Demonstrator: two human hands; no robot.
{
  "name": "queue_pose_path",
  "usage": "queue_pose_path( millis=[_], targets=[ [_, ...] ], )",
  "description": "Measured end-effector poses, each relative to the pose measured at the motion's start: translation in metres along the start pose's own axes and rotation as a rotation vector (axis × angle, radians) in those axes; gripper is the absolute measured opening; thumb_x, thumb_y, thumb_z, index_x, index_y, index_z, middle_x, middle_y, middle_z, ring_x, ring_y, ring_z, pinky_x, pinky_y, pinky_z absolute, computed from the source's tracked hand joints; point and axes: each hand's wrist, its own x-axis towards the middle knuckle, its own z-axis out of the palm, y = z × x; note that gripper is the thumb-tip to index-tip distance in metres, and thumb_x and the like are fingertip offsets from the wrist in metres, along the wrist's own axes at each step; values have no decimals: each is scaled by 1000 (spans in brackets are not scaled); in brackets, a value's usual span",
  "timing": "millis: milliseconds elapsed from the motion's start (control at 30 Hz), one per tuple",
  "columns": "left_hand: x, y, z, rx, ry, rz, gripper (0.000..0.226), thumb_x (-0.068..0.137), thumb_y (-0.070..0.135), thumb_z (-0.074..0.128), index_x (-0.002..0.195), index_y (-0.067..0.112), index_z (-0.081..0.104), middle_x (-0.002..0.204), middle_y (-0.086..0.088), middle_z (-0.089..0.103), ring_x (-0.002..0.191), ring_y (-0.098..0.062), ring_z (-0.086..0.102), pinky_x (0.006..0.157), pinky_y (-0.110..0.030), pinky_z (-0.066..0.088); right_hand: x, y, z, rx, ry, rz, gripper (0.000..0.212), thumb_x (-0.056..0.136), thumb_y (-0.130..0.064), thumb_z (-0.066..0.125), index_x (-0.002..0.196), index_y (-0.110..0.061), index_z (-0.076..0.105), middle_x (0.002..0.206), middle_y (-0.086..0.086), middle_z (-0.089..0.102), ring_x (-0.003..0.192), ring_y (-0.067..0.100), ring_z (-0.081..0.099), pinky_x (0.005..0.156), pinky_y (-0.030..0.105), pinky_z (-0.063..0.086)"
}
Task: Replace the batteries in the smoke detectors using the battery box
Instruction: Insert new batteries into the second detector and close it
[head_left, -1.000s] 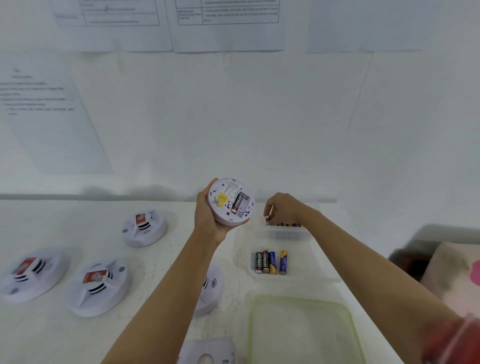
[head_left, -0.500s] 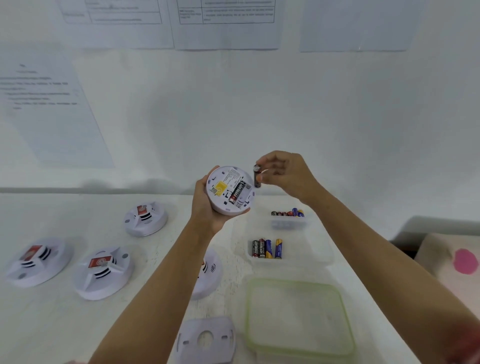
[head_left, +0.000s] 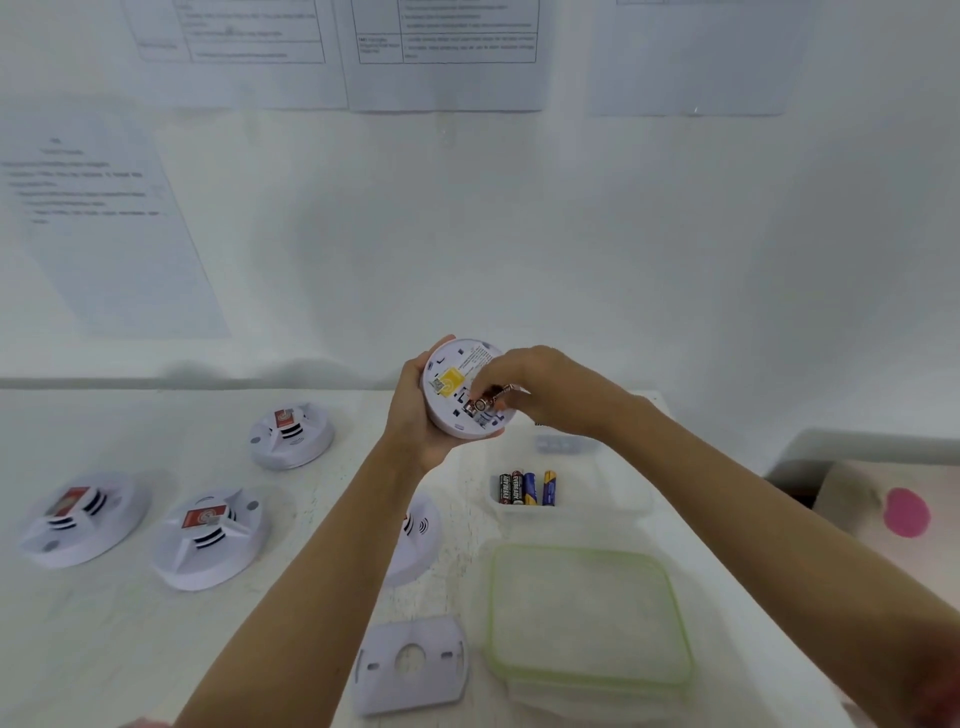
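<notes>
My left hand (head_left: 415, 415) grips a white round smoke detector (head_left: 451, 379) in the air, its back with a yellow label facing me. My right hand (head_left: 540, 389) pinches a battery (head_left: 485, 402) and holds it against the detector's open battery compartment. Below, a clear battery box (head_left: 623, 499) stands on the table with several batteries (head_left: 527, 488) lying in it. Another group of batteries at the box's far end is mostly hidden behind my right forearm.
Three smoke detectors (head_left: 83, 517) (head_left: 210, 535) (head_left: 291, 434) lie at the left on the white table, a fourth (head_left: 415, 535) partly under my left forearm. A detached back plate (head_left: 410, 665) and the green-rimmed box lid (head_left: 587, 613) lie near the front. A wall with papers is behind.
My right hand lifted a battery out of the box, carried it up and left, and now holds it at the detector's compartment. The left hand kept the detector raised.
</notes>
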Motion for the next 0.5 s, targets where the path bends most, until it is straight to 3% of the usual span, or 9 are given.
queue_pose_path(
  millis=[200, 367, 500],
  targets=[
    [-2, -1, 2, 5, -30, 2, 55, 95, 37, 31, 66, 26, 77, 84, -4, 74, 85, -26, 61, 76, -46, 48, -6, 1, 6, -80, 50, -114, 25, 85, 2, 57, 104, -7, 71, 106, 10, 66, 99, 26, 61, 84, 32, 48],
    [-1, -1, 0, 14, -54, -8, 55, 96, 38, 31, 68, 23, 76, 83, -5, 73, 81, -25, 62, 77, -46, 47, -9, 1, 9, -53, 124, -140, 22, 84, 1, 59, 99, -6, 73, 101, 18, 62, 92, 34, 59, 76, 44, 50],
    [0, -3, -4, 15, -83, -31, 54, 95, 40, 32, 71, 21, 77, 85, -7, 72, 80, -25, 63, 79, -44, 47, -14, 2, 13, 15, 106, -123, 23, 83, -5, 58, 101, -8, 73, 102, 17, 58, 95, 31, 56, 79, 35, 48]
  ],
)
